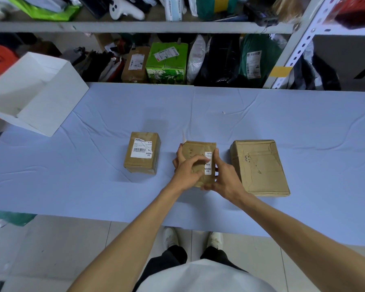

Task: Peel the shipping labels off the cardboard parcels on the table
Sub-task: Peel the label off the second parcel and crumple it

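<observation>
While both hands, left [184, 175] and right [223, 181], grip middle parcel [195, 148], three parcels [139, 165] [259, 167], two labels [142, 149] [208, 164].

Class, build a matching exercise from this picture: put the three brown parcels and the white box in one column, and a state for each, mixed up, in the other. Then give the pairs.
Things
1. left parcel
2. middle parcel
3. right parcel
4. white box

States
A. no label showing on top
B. lies open, far left of the parcels
C. barcode label on top
D. gripped by the left hand and right hand, only a strip of label remaining

Pairs: 1-C, 2-D, 3-A, 4-B
</observation>
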